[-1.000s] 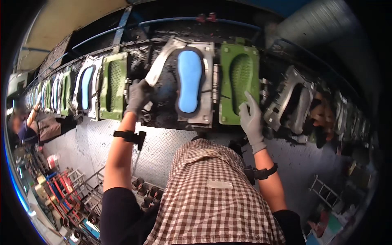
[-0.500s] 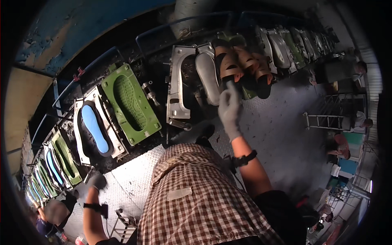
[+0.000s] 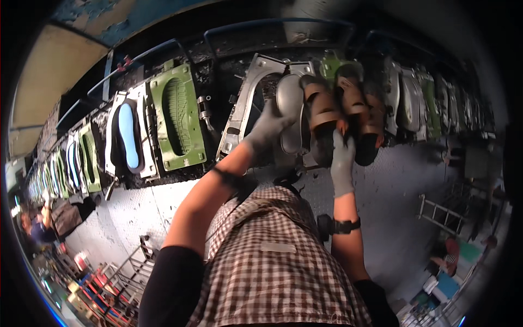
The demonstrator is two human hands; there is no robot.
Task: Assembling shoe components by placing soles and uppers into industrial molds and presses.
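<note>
Both my hands wear grey gloves. My left hand (image 3: 269,129) reaches to the silver foot-shaped mould part (image 3: 290,98), fingers extended across its near left side, thumb apart. It appears to touch the metal; the fingertips are blurred. My right hand (image 3: 343,163) is closed at the near end of the brown-strapped sandals, its fingertips pinching a small orange part there. One sandal (image 3: 321,106) lies beside the silver mould part; another sandal (image 3: 353,101) is right of it, and more brown straps show beyond. An open silver mould frame (image 3: 248,98) stands left of my left hand.
A green mould half (image 3: 178,117) with a sole-shaped cavity and a blue insole shape (image 3: 128,133) in a silver mould line the bench to the left. More moulds (image 3: 408,101) run right. Blue rails (image 3: 278,22) stand behind. A co-worker (image 3: 41,226) is at far left.
My left hand has come up from the lower left to the silver mould part. My right hand has moved right and lower, onto the sandals' near end. The view has turned.
</note>
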